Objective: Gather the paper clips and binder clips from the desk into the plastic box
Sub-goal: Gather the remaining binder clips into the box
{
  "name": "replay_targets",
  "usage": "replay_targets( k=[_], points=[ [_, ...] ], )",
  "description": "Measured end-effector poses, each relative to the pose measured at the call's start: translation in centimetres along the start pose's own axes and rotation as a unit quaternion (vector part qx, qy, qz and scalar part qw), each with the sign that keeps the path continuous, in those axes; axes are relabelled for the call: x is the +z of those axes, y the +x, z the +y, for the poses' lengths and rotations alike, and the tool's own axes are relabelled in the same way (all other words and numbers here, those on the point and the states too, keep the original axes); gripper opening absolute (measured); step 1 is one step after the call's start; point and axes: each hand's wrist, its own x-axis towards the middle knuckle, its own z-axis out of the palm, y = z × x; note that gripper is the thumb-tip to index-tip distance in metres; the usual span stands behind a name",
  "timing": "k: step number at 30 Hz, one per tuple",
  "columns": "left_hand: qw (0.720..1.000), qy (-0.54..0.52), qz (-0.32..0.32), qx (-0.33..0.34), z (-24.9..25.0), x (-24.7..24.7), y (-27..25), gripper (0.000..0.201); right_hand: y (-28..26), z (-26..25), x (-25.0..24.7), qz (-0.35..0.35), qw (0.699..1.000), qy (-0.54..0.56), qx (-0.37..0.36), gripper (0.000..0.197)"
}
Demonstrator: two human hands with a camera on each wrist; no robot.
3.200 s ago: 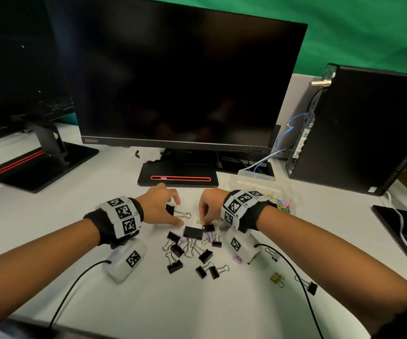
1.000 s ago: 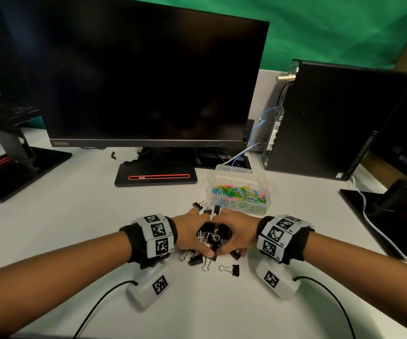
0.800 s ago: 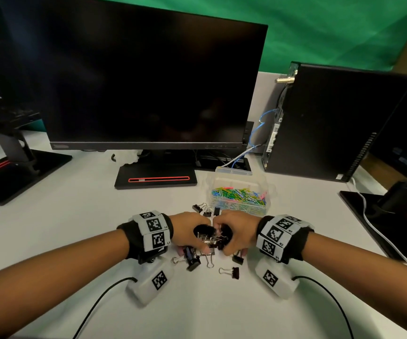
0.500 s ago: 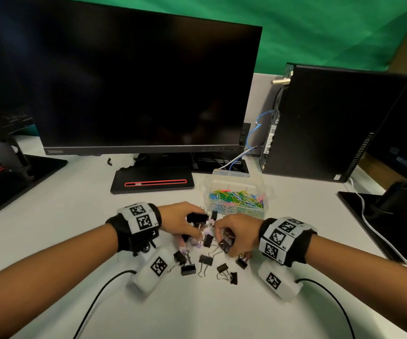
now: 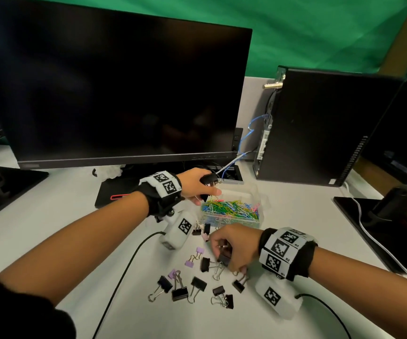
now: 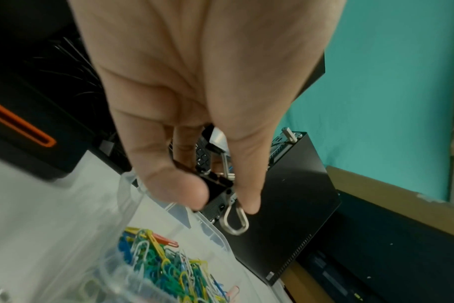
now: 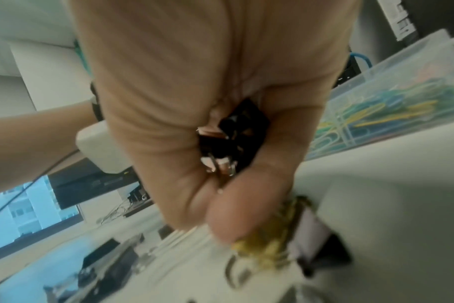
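Observation:
A clear plastic box holds coloured paper clips. My left hand hovers over the box's left rim, fingers curled round black binder clips with silver handles. My right hand is low over the desk in front of the box, closed round black binder clips. Several black and purple binder clips lie loose on the white desk below both hands.
A large dark monitor stands behind on a black base. A black computer tower with blue cables is at the right. Another monitor stand and a white cable sit far right. Black wrist cables trail over the desk.
My left hand has lifted away from the pile with binder clips and moved back-right over the box. My right hand stays low at the pile, still holding clips.

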Motion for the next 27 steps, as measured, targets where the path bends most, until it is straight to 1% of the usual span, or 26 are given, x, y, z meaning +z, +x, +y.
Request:
replay_targets(
  k=[4, 6, 8, 10, 13, 15, 17, 19, 22, 25, 27],
  points=[
    [1.0, 0.013, 0.019, 0.005, 0.8, -0.2, 3.0, 0.019, -0.3, 0.4, -1.7, -0.026, 0.996, 0.082, 0.017, 0.03],
    [0.999, 0.021, 0.027, 0.0, 1.0, -0.3, 4.3, 0.021, -0.3, 0.6, -3.0, -0.032, 0.994, 0.099, 0.018, 0.031],
    [0.999, 0.033, 0.025, -0.008, 0.9, -0.2, 5.6, 0.026, -0.4, 0.9, -4.8, -0.023, 0.994, 0.108, 0.02, 0.03],
    [0.999, 0.038, 0.026, -0.009, 0.7, 0.2, 6.9, 0.026, -0.4, 1.2, -6.9, 0.007, 0.992, 0.121, 0.029, 0.029],
    [0.998, 0.053, 0.036, -0.004, 0.6, 1.0, 8.3, 0.018, 0.0, 2.1, -10.1, 0.07, 0.988, 0.132, 0.042, 0.03],
    [0.997, 0.068, 0.022, -0.011, 0.6, 1.3, 9.0, 0.015, 0.8, 3.1, -11.9, 0.11, 0.982, 0.141, 0.058, 0.031],
    [0.997, 0.076, 0.001, -0.034, 0.6, 1.5, 9.6, 0.012, 2.0, 4.4, -13.2, 0.147, 0.974, 0.151, 0.081, 0.031],
    [0.994, 0.099, -0.018, -0.048, 0.7, 1.5, 9.8, 0.017, 3.4, 5.6, -14.0, 0.177, 0.965, 0.16, 0.107, 0.031],
    [0.984, 0.168, -0.045, -0.035, 0.8, 1.1, 9.8, 0.032, 5.4, 6.9, -14.4, 0.204, 0.956, 0.157, 0.14, 0.03],
    [0.98, 0.193, -0.045, -0.018, 0.7, 0.7, 9.8, 0.041, 7.0, 7.4, -13.9, 0.184, 0.958, 0.151, 0.163, 0.025],
    [0.975, 0.221, -0.031, -0.001, 0.4, 0.6, 9.7, 0.044, 7.7, 7.4, -13.5, 0.155, 0.966, 0.141, 0.154, 0.025]
  ],
)
